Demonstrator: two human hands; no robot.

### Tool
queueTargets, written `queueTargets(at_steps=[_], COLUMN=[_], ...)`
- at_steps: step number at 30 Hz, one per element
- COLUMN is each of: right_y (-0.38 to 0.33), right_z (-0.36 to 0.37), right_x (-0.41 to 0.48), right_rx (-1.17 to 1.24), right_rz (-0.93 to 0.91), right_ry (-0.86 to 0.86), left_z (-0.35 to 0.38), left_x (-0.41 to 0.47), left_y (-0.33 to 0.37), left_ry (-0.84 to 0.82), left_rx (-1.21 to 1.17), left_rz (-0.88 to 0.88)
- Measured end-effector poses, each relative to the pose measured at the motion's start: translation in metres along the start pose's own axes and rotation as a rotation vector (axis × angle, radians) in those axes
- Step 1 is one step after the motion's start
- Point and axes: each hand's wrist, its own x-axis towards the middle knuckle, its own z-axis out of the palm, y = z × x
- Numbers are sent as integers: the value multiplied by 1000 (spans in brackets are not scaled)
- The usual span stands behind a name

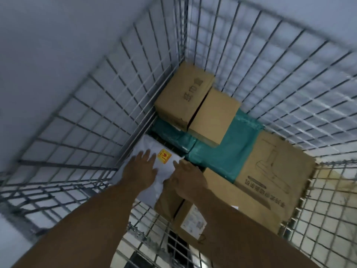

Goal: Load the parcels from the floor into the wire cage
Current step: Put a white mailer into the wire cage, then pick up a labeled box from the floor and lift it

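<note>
Parcels in cage: white bag being seated, some risk of slip and snag

Cage (92, 120) fills the view, mesh walls on all sides, a wall behind it from 9 to 12 o'clock. Load already covers most of the floor: two brown boxes (195, 105) stacked at 12 o'clock, teal bags (222, 151) under them at centre, a printed carton (274, 171) at 3 o'clock, more cartons (228, 202) from 4 to 6 o'clock.

White bag (154, 167) with yellow sticker (164, 156) lies in the 9 o'clock corner, against the mesh, one edge on a carton. Left hand (140, 171) rests flat on it, fingers spread, gripping nothing. Right hand (186, 175) is at its right edge; fingers curled, but whether they pinch the bag I cannot tell. Frame is blurred.

Risks, my reading:
- Bag sits half-propped, so it may slide into the dark gap toward the teal bags once released.
- Soft bags under boxes: the 12 o'clock stack could tilt as load grows.
- Forearms cross the near rim; mesh could scrape on withdrawal.
- Sticker suggests fragile contents; hard pressing may harm them.
</note>
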Motion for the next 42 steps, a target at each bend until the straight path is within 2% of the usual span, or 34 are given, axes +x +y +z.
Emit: queueTargets(at_steps=[2,7,9,11,14,20,25,31,42], right_y=[-8,-34,-45,-55,-67,-93,-86,-34,87], right_z=[-63,-248,-312,-381,-470,-592,-634,-643,-568], right_x=[-23,-125,-177,-248,-357,-577,-718,-842,-1039], right_rx=[-41,-215,-250,-293,-309,-414,-473,-445,-318], right_rz=[-30,-105,-126,-142,-134,-129,-64,107,559], right_ry=[78,305,402,540,634,881,1046,1173,1327], left_z=[-53,-235,-298,-370,-464,-585,-636,-671,-623], left_x=[-17,-102,-144,-206,-303,-492,-599,-684,-782], left_y=[15,61,81,109,155,246,323,415,602], left_ry=[142,341,440,534,648,896,1048,1083,1118], left_rx=[-51,82,65,67,166,185,185,225,329], left_rz=[46,32,20,26,32,36,94,227,653])
